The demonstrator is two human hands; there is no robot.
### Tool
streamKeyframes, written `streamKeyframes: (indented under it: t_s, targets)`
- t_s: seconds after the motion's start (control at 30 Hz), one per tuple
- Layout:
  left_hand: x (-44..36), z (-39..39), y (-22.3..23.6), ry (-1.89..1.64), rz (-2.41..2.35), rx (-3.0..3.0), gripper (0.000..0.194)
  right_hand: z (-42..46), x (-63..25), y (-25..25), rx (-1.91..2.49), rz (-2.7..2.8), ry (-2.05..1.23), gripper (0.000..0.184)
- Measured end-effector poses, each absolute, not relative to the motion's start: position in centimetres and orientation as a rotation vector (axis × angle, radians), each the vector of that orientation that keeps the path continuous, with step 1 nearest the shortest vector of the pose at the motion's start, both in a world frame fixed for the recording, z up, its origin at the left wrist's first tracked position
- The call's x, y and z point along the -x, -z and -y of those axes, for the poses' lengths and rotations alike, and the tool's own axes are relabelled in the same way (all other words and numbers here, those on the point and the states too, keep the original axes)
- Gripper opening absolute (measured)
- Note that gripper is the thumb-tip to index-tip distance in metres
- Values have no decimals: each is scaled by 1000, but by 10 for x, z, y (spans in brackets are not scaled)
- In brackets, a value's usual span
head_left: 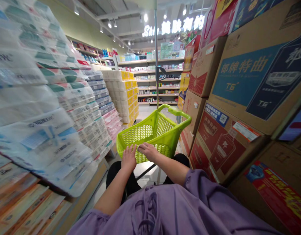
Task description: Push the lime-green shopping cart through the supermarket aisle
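In front of my knees stands a lime-green shopping basket (162, 137) with pierced walls and a raised handle, tilted in my view. My left hand (129, 159) lies against its near side, fingers stretched out and slightly apart. Beside it, my right hand (149, 151) is at the same side with its fingers drawn together toward the left hand. A small dark spot shows at the right fingertips; I cannot make out what it is. No goods are visible in the part of the basket that I can see.
Wrapped tissue packs (54, 130) are piled high on the left, with yellow-and-white paper packs (123, 94) beyond. Stacked cartons (248, 71) line the right. A metal pole (156, 49) rises behind the basket. Stocked shelves (142, 62) stand across the back.
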State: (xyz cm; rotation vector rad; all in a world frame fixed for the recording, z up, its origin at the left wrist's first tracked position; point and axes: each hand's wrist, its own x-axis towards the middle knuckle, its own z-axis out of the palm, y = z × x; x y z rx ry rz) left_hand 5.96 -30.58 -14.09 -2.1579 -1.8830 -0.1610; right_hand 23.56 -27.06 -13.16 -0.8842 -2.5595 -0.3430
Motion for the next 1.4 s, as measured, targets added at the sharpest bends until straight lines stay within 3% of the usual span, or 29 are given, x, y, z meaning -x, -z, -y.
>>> streamKeyframes:
  t_s: [0.23,0.43,0.67,0.83,1.03,1.2,1.4]
  targets:
    - [-64,311,136,175,1905,2186,69,278,-236,151,1117,2769,253,19]
    - [-63,309,142,235,1887,2186,68,272,-221,150,892,2654,320,23]
    - [-37,308,157,376,1755,2260,71,276,-224,150,1056,2769,276,19]
    - [-16,312,169,509,1860,2073,70,275,-207,133,829,2667,323,25]
    - [-20,314,174,572,1858,2052,62,282,-200,145,1027,2780,241,19]
    - [-27,315,180,598,1849,2029,59,282,-186,132,818,2676,322,24]
    - [-34,319,177,520,1855,2058,67,284,-191,138,966,2809,319,18]
